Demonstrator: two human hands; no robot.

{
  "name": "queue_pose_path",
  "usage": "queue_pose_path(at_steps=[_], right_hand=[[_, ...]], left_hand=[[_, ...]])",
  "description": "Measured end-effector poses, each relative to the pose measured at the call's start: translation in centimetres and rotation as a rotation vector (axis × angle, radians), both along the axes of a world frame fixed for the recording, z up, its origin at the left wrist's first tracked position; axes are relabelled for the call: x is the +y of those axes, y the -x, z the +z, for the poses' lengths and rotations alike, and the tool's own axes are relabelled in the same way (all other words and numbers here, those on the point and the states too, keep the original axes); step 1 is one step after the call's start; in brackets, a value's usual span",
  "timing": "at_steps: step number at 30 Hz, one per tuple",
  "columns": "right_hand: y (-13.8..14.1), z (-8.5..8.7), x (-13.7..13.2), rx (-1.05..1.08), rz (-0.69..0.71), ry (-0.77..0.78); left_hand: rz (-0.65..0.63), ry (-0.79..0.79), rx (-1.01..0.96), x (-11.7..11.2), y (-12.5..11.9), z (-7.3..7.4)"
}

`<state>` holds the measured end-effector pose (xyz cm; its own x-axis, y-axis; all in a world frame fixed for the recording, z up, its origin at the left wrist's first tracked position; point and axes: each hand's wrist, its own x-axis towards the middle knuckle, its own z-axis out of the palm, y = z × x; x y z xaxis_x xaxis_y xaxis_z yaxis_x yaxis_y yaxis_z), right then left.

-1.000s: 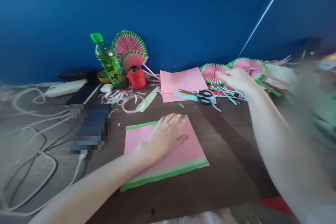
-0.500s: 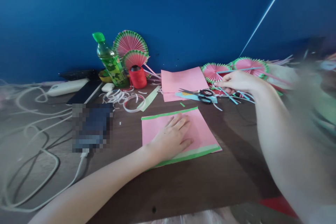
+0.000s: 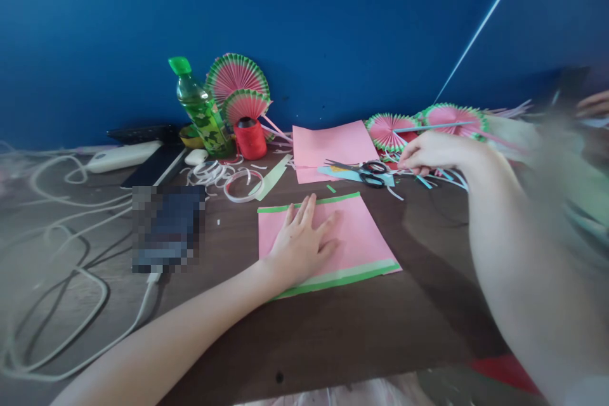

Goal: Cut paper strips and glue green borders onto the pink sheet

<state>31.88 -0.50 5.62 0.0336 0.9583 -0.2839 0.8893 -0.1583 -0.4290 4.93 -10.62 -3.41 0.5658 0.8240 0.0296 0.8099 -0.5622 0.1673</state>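
My left hand (image 3: 302,241) lies with fingers spread on a sheet of pink paper (image 3: 364,228) on the table. Green strips run along the sheet's far and near edges. My right hand (image 3: 431,152) reaches to the back right, its fingers bent together over a loose pile of thin white and blue paper strips (image 3: 447,176). What sits between those fingertips is too small to make out. Just left of that hand are black-handled scissors (image 3: 371,176), resting on light-blue paper (image 3: 345,174) and a second pink sheet (image 3: 333,143). Behind it lie pleated pink-and-green paper fans (image 3: 390,127).
A green bottle (image 3: 204,114), a red thread spool (image 3: 250,139) and upright paper fans (image 3: 238,79) stand at the back left. A tape ring (image 3: 243,186) lies before them. Further left are a phone (image 3: 171,228) and white cables (image 3: 102,292). Another person's hand (image 3: 594,104) shows far right.
My left hand has shifted slightly left on the pink sheet, fingers more spread. My right hand has moved a little right and down over the strips. Another person's hand has appeared far right.
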Motion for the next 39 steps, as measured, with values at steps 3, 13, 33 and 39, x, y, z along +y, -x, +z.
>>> queue_pose_path(at_steps=[3,13,33,39], right_hand=[[2.3,-0.3,-0.3,0.060,0.122,-0.137],[12.1,-8.4,-6.1,0.093,0.606,-0.605],[10.9,-10.3,-7.1,0.039,0.650,-0.680],[10.4,-10.5,-7.4,-0.009,0.600,-0.723]], left_hand=[[0.020,0.015,0.004,-0.2,-0.1,0.2],[0.100,0.021,-0.056,-0.2,-0.3,0.2],[0.253,-0.040,0.055,-0.3,3.9,0.4],[0.239,-0.075,0.078,-0.3,4.2,0.0]])
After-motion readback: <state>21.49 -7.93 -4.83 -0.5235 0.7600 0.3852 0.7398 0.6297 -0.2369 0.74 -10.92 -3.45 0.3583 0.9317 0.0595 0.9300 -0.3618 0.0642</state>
